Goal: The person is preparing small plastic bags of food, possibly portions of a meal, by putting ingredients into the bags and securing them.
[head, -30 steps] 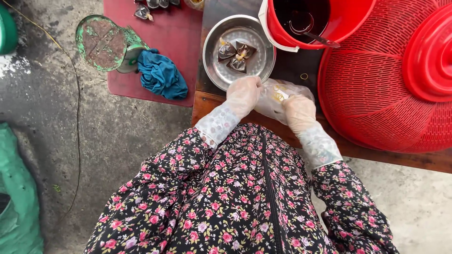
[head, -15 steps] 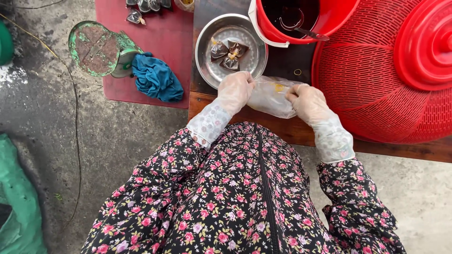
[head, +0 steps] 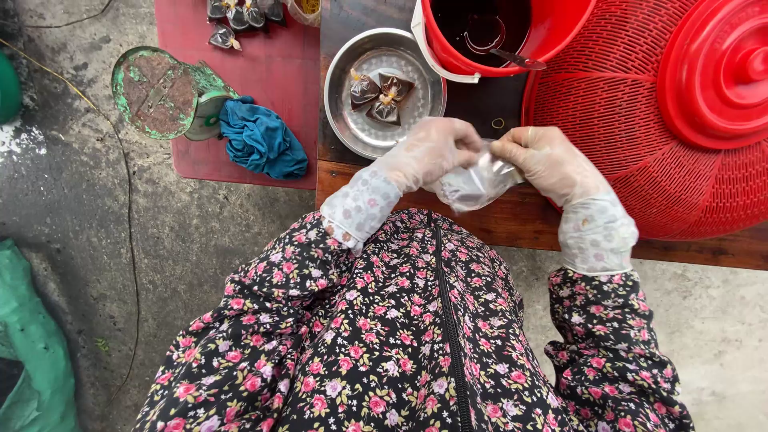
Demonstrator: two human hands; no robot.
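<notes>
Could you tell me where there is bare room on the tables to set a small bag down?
Bare red table lies between the blue cloth and the metal bowl. The wooden edge below the plastic bag is free. The bucket and red basket crowd the right.

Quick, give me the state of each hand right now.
Left hand: closed, pinching the clear bag.
Right hand: closed, pinching the same bag's top.

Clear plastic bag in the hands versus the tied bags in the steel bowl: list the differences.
The clear plastic bag is held up between both gloved hands, left hand and right hand; the two tied bags lie in the round steel bowl. The held bag looks pale; the bowl's bags look dark brown, knotted on top. All are small, clear plastic.
</notes>
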